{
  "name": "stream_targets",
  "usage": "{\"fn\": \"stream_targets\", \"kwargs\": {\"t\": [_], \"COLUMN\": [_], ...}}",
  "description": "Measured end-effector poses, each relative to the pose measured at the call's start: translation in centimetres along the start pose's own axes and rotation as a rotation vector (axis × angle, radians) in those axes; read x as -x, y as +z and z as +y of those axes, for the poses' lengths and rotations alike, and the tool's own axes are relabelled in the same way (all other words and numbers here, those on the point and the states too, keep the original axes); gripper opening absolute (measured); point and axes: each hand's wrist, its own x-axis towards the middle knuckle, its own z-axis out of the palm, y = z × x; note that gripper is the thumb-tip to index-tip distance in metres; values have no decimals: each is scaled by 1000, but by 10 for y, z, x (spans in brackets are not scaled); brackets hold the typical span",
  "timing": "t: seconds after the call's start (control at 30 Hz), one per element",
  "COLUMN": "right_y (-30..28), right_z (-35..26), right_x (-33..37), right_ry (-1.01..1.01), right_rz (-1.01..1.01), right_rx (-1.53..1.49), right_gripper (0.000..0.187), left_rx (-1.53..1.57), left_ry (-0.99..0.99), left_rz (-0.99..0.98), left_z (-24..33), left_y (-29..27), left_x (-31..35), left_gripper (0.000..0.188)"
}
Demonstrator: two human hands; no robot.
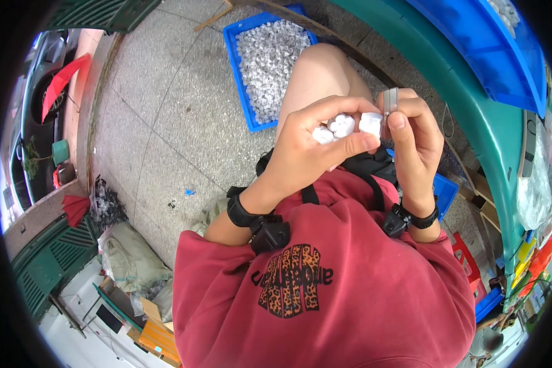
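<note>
My left hand (303, 138) is closed around several small white plastic pieces (342, 126). Its thumb and forefinger pinch one white piece (370, 124) out at the fingertips. Close against that piece, my right hand (422, 144) grips a flat grey blade-like strip (391, 98) between thumb and forefinger. The strip stands upright, its lower end at the side of the white piece; whether they touch I cannot tell. Both hands are held above my lap, and a black strap with a small device sits on each wrist.
A blue tray (243, 92) full of small whitish pieces rests on the speckled floor (159, 92) beyond my knee. To the right curves a green table edge (495, 172) with a blue bin (472, 49) on it. Sacks (129, 257) lie at left; a red stool (467, 264) stands right.
</note>
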Motion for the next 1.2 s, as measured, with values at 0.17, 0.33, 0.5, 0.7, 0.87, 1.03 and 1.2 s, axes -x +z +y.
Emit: {"fn": "stream_targets", "kwargs": {"t": [0.17,0.33,0.5,0.7,0.87,1.03,1.2], "right_y": [0,-1,-3,-1,-3,-10,-3], "right_z": [12,6,4,3,2,1,10], "right_x": [8,6,5,5,4,0,13], "right_ry": [150,88,22,12,-14,-5,-107], "right_rz": [63,43,9,23,13,-76,87], "right_rx": [-223,-114,3,22,61,128,-149], "right_gripper": [9,9,9,9,8,8,10], "left_rx": [12,-143,-155,-147,-253,-456,-445], "left_ry": [-55,104,101,61,257,248,286], "left_rz": [34,33,32,46,61,-3,17], "left_z": [-14,-14,-3,0,-7,-1,-5], "left_y": [-8,-5,-2,1,-1,-8,-7], "left_x": [-2,-2,-3,-1,-6,-4,-7], "left_gripper": [26,26,27,29,28,30,30]}}
